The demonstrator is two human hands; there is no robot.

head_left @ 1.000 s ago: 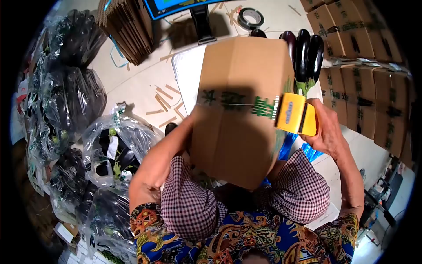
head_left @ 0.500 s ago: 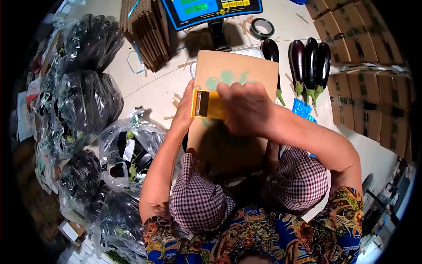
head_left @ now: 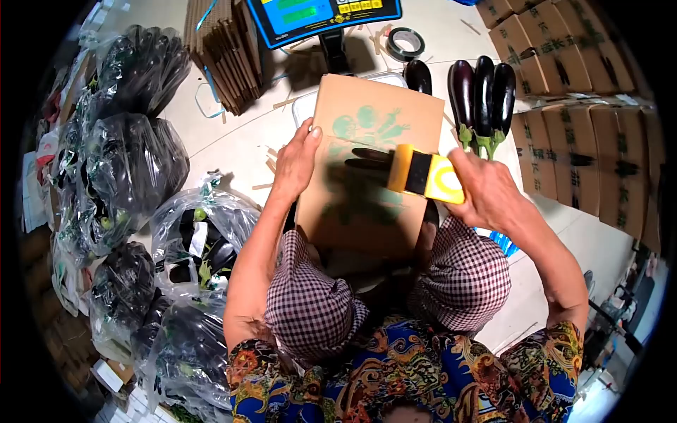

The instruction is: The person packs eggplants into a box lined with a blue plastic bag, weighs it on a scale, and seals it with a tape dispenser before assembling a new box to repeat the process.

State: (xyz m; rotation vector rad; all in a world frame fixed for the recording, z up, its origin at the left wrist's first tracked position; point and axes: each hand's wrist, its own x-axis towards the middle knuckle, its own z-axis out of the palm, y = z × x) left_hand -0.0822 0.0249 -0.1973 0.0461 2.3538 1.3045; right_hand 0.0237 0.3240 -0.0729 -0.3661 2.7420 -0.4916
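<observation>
A cardboard box [head_left: 381, 106] with green vegetable prints rests across my knees, close in front of the scale. My left hand [head_left: 297, 163] grips its left edge, the thumb lying on the top face. In my right hand [head_left: 486, 185] is a yellow tape dispenser [head_left: 444, 178] with a black band, held over the right side of the box. My fingers are closed round its far end. The dispenser and my hand cast dark shadows on the cardboard.
Bagged eggplants [head_left: 141, 155] line the left. A stack of flattened cartons [head_left: 222, 60], a digital scale [head_left: 303, 17] and a tape roll [head_left: 405, 44] stand ahead. Several loose eggplants [head_left: 484, 95] lie at right, beside stacked boxes [head_left: 564, 155].
My right hand has swung the tape dispenser from the box's left edge across to its right side. My left hand stays at the left edge. The view has shifted slightly.
</observation>
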